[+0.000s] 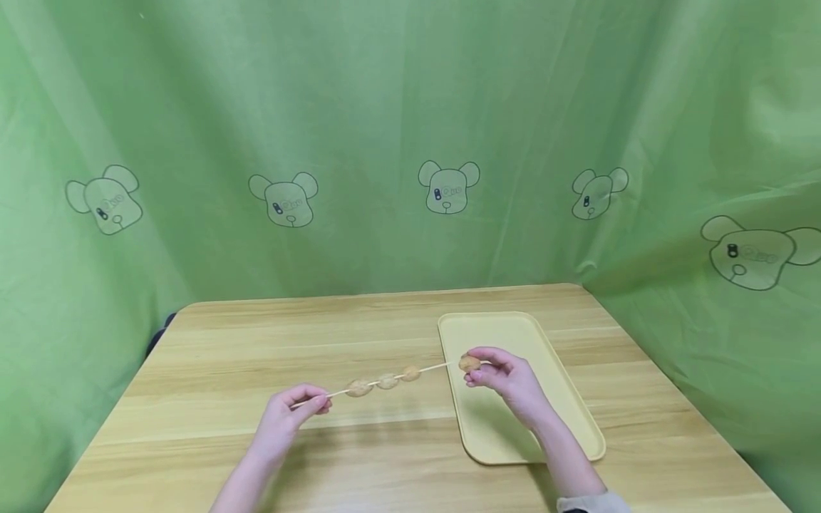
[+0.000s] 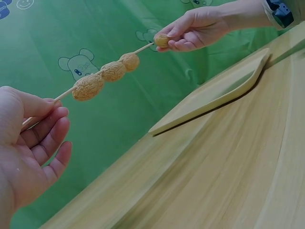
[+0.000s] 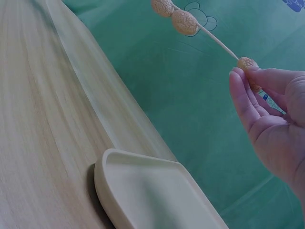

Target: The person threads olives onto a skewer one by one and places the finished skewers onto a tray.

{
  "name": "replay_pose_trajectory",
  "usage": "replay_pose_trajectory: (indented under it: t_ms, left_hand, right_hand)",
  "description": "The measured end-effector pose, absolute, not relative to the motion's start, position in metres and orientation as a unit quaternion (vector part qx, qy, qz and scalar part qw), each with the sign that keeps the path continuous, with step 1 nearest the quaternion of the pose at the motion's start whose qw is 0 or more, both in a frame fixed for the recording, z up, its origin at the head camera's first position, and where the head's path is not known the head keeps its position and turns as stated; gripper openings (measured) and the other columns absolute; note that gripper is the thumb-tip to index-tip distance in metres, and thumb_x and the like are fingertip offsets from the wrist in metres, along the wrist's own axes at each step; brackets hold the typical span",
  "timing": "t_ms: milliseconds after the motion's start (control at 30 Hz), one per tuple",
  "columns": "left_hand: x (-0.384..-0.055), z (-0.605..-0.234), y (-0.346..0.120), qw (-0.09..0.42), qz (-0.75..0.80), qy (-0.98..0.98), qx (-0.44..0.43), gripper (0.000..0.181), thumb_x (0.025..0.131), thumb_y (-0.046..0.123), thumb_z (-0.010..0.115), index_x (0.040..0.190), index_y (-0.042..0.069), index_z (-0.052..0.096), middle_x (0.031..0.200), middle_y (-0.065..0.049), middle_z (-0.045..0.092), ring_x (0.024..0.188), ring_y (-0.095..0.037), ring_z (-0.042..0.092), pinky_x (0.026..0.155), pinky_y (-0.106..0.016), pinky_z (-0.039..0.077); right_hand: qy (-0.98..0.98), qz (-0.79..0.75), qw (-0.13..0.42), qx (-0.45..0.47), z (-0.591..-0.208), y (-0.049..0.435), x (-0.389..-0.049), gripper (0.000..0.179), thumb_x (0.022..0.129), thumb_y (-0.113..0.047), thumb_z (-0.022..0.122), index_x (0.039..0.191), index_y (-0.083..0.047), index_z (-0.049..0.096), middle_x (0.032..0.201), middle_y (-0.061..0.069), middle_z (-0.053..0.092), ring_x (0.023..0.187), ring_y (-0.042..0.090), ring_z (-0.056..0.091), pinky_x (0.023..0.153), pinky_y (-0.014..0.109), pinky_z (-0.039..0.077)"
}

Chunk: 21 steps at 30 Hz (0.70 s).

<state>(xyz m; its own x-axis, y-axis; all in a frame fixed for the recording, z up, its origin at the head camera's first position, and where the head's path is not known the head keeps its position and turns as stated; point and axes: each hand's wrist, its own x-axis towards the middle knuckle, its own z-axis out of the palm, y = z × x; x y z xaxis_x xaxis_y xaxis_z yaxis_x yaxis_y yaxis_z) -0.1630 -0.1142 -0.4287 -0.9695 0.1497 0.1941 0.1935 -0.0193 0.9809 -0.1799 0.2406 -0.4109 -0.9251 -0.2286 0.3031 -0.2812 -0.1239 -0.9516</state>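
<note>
Between thumb and fingers, my left hand (image 1: 282,422) pinches the lower end of a thin wooden skewer (image 1: 436,368). Three wrinkled, golden-brown food balls (image 2: 87,88) are threaded along it, the largest nearest that hand. The skewer slants up to the right, above the table. Over the tray, my right hand (image 1: 516,388) holds another golden-brown food ball (image 3: 247,64) by thumb and fingertips. In the right wrist view the skewer's tip comes right up to this ball. A stretch of bare skewer separates it from the threaded ones.
A shallow cream tray (image 1: 564,388) with rounded corners lies on the right part of the wooden table (image 1: 244,356), beneath my right hand. Green curtains (image 1: 365,107) with printed bear heads hang behind the table and along both sides.
</note>
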Motion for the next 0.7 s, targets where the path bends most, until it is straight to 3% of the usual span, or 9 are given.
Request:
replay_pose_trajectory:
  t_ms: [333,700]
  left_hand:
    - [-0.1620,-0.4281,-0.1189,0.015,-0.697,-0.705,-0.130,0.018,0.086,-0.001,0.058,0.093,-0.018,0.058,0.080,-0.004,0.064,0.076,-0.016,0.062,0.076,-0.025,0.051]
    - [-0.1622,-0.4281,-0.1187,0.001,-0.697,-0.699,-0.160,0.020,0.087,0.000,0.058,0.094,-0.019,0.057,0.081,0.001,0.065,0.077,-0.012,0.062,0.077,-0.025,0.050]
  right_hand:
    - [-0.685,0.705,0.024,0.182,-0.4091,0.2390,-0.1783,0.040,0.084,0.007,0.060,0.114,0.025,0.042,0.088,0.001,0.067,0.075,0.011,0.065,0.073,0.030,0.054]
    - [-0.699,0.694,0.031,0.170,-0.4099,0.2372,-0.1798,0.040,0.082,0.007,0.063,0.113,0.024,0.043,0.085,-0.002,0.066,0.074,0.012,0.065,0.073,0.028,0.054]
